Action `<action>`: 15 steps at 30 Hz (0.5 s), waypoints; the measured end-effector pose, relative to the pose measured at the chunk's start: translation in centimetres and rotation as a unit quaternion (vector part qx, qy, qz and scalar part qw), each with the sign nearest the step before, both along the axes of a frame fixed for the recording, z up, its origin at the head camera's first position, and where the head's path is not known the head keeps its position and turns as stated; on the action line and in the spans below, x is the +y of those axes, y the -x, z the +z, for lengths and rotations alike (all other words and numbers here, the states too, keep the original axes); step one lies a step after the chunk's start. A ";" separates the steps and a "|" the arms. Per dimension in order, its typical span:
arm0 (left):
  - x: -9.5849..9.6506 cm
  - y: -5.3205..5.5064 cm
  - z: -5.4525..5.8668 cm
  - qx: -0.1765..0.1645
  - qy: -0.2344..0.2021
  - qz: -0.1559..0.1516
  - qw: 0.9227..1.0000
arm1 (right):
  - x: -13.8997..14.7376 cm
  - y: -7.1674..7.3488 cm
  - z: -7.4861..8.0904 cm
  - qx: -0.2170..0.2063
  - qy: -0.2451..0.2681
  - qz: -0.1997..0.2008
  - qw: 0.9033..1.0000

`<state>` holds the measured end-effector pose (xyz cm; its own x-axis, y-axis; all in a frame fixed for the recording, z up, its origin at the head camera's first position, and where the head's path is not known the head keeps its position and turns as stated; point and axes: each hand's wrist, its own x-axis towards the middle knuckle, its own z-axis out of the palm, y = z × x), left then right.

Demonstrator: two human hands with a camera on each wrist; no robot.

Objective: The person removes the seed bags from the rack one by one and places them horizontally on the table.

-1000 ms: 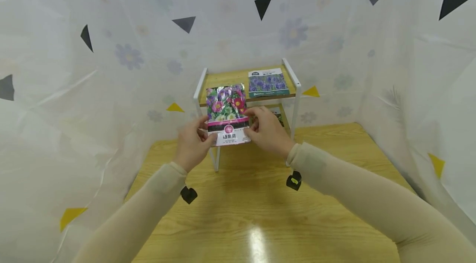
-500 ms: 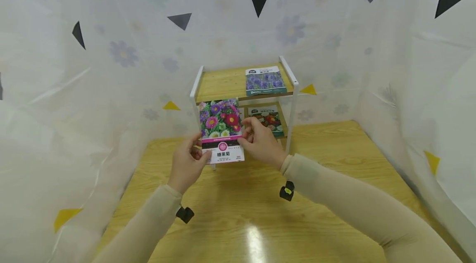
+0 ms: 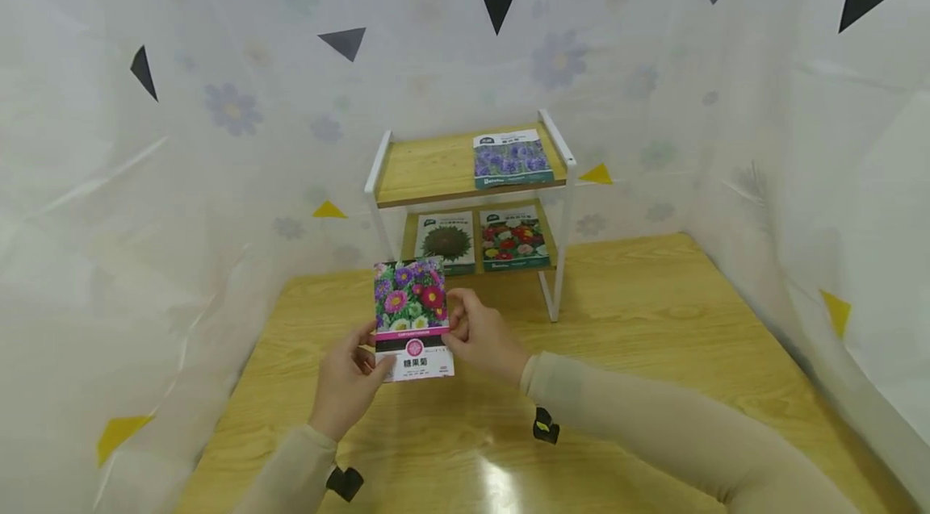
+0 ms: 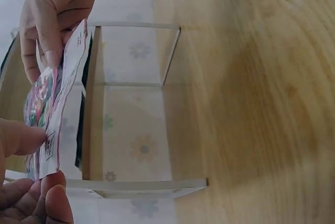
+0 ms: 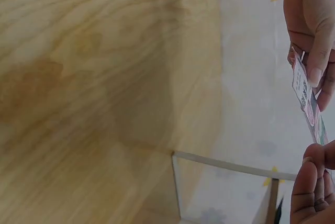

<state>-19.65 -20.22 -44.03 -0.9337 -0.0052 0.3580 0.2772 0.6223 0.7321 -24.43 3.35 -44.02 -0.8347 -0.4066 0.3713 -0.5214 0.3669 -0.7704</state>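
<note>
A flower seed packet (image 3: 412, 300) with pink, purple and white blooms and a white lower band is held up in front of the shelf, picture side toward the head camera. My left hand (image 3: 347, 381) pinches its lower left edge, thumb on the front. On the right edge, my right hand (image 3: 485, 339) pinches it between thumb and fingers. The left wrist view shows the packet (image 4: 57, 98) edge-on between both hands. In the right wrist view, the packet (image 5: 305, 93) appears at the far right, again spanning the two hands.
A two-tier shelf (image 3: 429, 167) with white metal sides stands on the wooden table (image 3: 625, 312). A purple-flower packet (image 3: 513, 159) lies on its top tier. Below lie a packet with a dark round flower head (image 3: 446, 242) and a red-flower packet (image 3: 514, 238). Patterned sheeting surrounds the table.
Both hands have brought the packet down and toward me, away from the top tier. The two packets on the lower tier have come into view.
</note>
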 end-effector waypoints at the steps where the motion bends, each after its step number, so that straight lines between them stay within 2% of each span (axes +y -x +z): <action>1: -0.1 -0.2 -0.5 -0.009 0.001 0.005 1.000 | -0.2 -0.2 -0.6 -0.006 -0.005 0.002 1.000; 5: -0.6 -0.7 -2.5 -0.029 0.021 0.019 0.999 | -1.0 -0.9 -3.0 -0.034 -0.025 0.011 0.999; 10: -0.8 -1.1 -4.2 -0.049 0.038 0.023 0.998 | -1.5 -1.3 -4.9 -0.072 -0.008 0.006 0.997; 15: -0.9 -1.1 -5.5 -0.103 0.029 0.025 0.994 | -1.7 -1.2 -6.5 -0.092 0.007 0.007 0.996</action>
<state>-18.53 -21.14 -49.52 -0.9864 -0.0382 0.1598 0.0926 0.6742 0.7327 -23.26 1.62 -50.47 -0.8835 -0.4147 0.2180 -0.3759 0.3499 -0.8580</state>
